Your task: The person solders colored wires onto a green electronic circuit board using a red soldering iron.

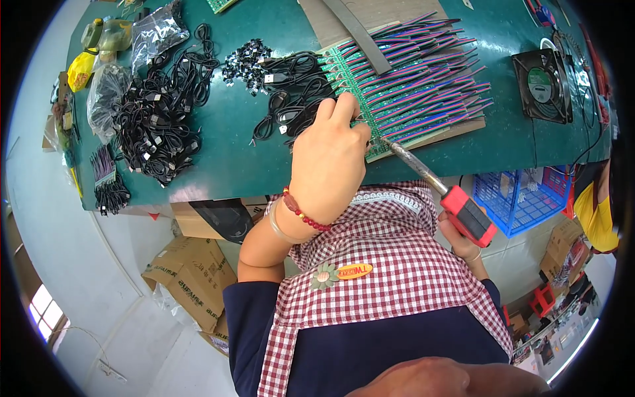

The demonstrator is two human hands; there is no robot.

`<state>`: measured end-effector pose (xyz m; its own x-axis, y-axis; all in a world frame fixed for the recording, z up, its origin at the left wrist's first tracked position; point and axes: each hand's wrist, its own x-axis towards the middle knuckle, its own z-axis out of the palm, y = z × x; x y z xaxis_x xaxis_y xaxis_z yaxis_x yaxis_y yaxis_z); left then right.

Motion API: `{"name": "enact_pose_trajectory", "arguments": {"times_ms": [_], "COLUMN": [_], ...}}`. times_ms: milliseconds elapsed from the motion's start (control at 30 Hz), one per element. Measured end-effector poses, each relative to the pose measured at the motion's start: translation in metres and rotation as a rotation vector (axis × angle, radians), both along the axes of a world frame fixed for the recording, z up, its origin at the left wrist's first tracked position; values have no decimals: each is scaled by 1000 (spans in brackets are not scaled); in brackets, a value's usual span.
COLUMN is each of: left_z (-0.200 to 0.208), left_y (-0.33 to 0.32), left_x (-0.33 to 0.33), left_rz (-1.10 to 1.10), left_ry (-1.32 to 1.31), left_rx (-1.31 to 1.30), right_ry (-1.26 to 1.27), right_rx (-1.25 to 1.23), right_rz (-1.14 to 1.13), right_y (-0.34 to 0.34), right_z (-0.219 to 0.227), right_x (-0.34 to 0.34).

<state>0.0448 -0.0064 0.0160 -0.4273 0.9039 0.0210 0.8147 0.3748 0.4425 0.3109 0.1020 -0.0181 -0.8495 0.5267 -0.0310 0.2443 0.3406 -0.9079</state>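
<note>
A green circuit board panel (352,78) lies on the table with many thin multicoloured wires (430,89) running off to its right. My left hand (329,155) is closed over the panel's near left corner, fingertips pressed together; what they pinch is hidden. Black USB cables (297,99) lie coiled along the panel's left edge, just beyond this hand. In my right hand (461,237) is a soldering iron (426,171) with a red and black handle. Its metal tip reaches the near edge of the panel, close to my left fingertips.
A grey flat bar (360,38) lies across the panel. To the left are a heap of black cables (155,119) and a pile of small connectors (246,65). At right stands a black fan (542,86); below the table edge is a blue crate (519,198).
</note>
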Motion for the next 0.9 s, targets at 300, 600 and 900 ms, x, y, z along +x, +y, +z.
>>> {"name": "enact_pose_trajectory", "arguments": {"times_ms": [300, 600, 900], "left_z": [1, 1, 1], "left_y": [0, 0, 1], "left_x": [1, 2, 2], "left_rz": [8, 5, 1], "left_ry": [-10, -1, 9], "left_rx": [-11, -12, -7], "right_ry": [9, -33, -36], "right_rx": [-84, -155, -159], "right_rz": [-43, -103, -67], "right_y": [-3, -7, -7], "right_z": [-8, -17, -15], "right_x": [9, 21, 18]}}
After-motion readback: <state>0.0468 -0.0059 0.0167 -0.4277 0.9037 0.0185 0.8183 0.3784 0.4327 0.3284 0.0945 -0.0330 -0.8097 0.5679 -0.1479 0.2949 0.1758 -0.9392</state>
